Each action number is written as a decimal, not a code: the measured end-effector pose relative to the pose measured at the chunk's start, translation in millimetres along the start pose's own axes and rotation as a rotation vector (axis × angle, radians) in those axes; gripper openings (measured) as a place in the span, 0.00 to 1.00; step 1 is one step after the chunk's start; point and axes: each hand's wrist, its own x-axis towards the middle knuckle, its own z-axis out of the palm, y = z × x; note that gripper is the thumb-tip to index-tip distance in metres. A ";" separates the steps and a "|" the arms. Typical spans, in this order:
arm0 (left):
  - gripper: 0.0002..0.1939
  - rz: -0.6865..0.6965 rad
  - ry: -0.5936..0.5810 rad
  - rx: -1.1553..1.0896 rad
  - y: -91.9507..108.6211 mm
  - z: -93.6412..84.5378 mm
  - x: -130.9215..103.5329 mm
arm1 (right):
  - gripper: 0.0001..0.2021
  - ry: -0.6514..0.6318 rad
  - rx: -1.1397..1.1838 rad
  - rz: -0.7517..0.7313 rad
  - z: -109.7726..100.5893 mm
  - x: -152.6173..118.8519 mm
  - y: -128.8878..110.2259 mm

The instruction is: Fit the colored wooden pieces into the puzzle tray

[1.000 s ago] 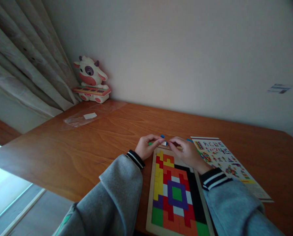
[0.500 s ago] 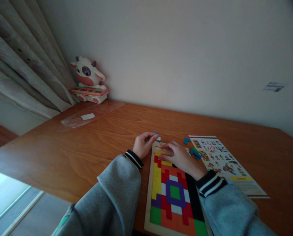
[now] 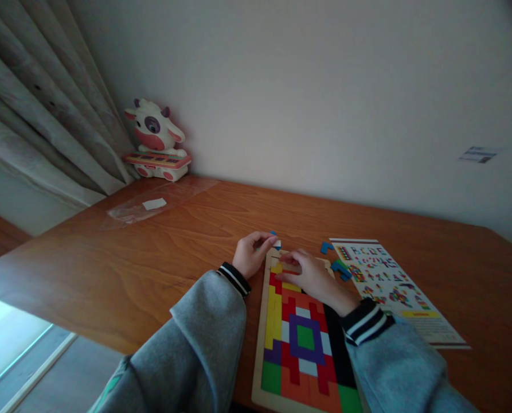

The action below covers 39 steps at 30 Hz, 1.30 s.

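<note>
My left hand (image 3: 250, 255) is at the board's far left corner, with thumb and fingers pinched at a small white puzzle piece (image 3: 277, 244). Blue bits (image 3: 273, 233) show just beyond those fingertips. My right hand (image 3: 304, 272) hovers over the far end of the wooden puzzle board (image 3: 259, 367), its thumb and fingers curved and apart, with nothing visible between them. Coloured blocks fill much of the board: yellow, red, orange, white and green ones, with a purple ring (image 3: 296, 342) near the middle. A black bare strip (image 3: 340, 350) runs along the right side, partly covered by my right wrist.
Loose blue pieces (image 3: 326, 247) and a green one lie right of the board, beside a printed pattern sheet (image 3: 414, 304). A clear plastic bag (image 3: 129, 213) and a toy cow with a keyboard (image 3: 156, 143) are at the back left, near the curtain (image 3: 36, 115).
My right thumb and fingers have shifted very slightly over the board's far end. My left hand stays in place at the white piece.
</note>
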 end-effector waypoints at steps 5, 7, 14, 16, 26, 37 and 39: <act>0.16 0.011 -0.004 0.017 -0.6 0.2 -0.2 | 0.17 -0.015 -0.048 0.033 3.8 2.4 6.2; 0.16 0.015 -0.005 0.020 -0.7 0.4 0.0 | 0.17 -0.021 -0.021 0.052 4.9 3.7 8.1; 0.16 0.014 0.003 0.008 2.1 0.5 0.2 | 0.17 -0.009 0.069 0.052 5.2 2.4 1.5; 0.16 0.009 0.007 0.012 2.3 0.4 0.3 | 0.14 -0.004 0.117 0.020 5.5 2.6 0.0; 0.16 -0.011 -0.035 -0.006 5.6 1.2 -1.0 | 0.11 0.153 0.301 0.044 -25.8 2.3 28.7; 0.18 -0.048 0.091 -0.091 1.6 -0.4 3.8 | 0.23 0.553 0.360 0.398 -74.6 -35.6 92.7; 0.19 -0.060 0.083 -0.102 1.0 -0.9 3.9 | 0.21 0.511 0.253 0.403 -85.2 -40.8 98.4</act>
